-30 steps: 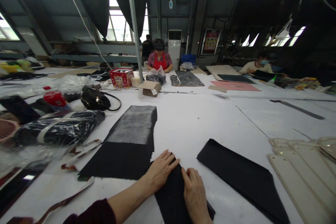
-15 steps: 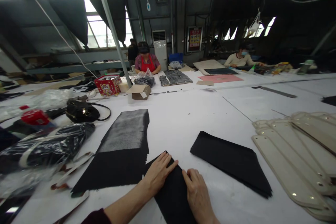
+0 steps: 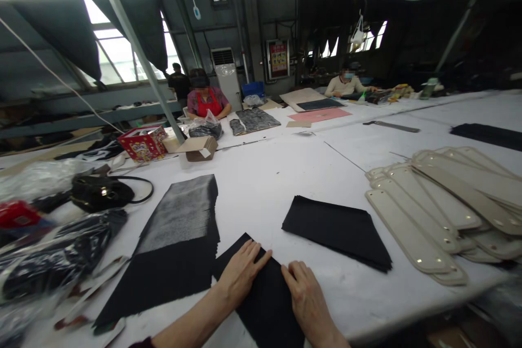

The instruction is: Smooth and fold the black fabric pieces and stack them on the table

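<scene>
Seemingly, the right hand [image 3: 306, 294] pinches black fabric [image 3: 269, 298] lying under the flattened left hand [image 3: 240, 273].

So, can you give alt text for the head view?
A person's left hand and right hand touch black material on a white table. A black stack and pale panels lie to the right.

Black cloth [image 3: 269, 299] lies flat, aslant on the bench [image 3: 253, 185], one corner pointing away, near end out of view.
</scene>
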`<state>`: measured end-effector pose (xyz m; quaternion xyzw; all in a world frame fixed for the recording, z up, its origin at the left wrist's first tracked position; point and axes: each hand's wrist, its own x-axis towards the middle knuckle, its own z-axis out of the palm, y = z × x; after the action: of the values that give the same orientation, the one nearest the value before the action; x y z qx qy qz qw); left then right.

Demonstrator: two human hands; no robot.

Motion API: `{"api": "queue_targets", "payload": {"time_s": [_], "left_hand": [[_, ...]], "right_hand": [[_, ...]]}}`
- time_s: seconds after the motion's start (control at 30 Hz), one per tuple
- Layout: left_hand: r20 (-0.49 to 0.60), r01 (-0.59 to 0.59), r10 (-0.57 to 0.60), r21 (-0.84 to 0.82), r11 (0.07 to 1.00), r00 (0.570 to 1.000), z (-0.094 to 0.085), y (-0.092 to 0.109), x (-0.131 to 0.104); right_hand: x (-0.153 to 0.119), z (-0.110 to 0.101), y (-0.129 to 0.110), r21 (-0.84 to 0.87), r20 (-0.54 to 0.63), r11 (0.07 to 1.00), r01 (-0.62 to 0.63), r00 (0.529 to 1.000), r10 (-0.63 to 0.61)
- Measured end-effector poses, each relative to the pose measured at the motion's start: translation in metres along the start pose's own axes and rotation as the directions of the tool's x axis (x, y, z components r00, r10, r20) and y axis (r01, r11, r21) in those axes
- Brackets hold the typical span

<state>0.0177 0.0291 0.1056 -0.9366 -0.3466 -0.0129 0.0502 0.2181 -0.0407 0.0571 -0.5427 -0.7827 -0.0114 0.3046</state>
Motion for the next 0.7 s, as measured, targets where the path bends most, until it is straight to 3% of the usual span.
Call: {"api": "queue_targets", "payload": {"time_s": [0.3, 0.57, 0.7], "left_hand": [[0.097, 0.015, -0.007, -0.083, 0.996, 0.995, -0.013, 0.016, 0.006], [0.062, -0.043, 0.047, -0.061, 0.997, 0.997, -0.015, 0.027, 0.007], [0.110, -0.019, 0.030, -0.100, 0.995, 0.993, -0.016, 0.032, 0.007]], "right_hand": [[-0.010, -0.016, 0.004, 0.008, 0.030, 1.000, 0.018, 0.999, -0.018], [-0.022, -0.026, 0.010, 0.004, 0.075, 1.000, 0.007, 0.997, -0.008], [-0.028, -0.031, 0.012, -0.001, 0.080, 1.000, 0.013, 0.997, -0.013]]}}
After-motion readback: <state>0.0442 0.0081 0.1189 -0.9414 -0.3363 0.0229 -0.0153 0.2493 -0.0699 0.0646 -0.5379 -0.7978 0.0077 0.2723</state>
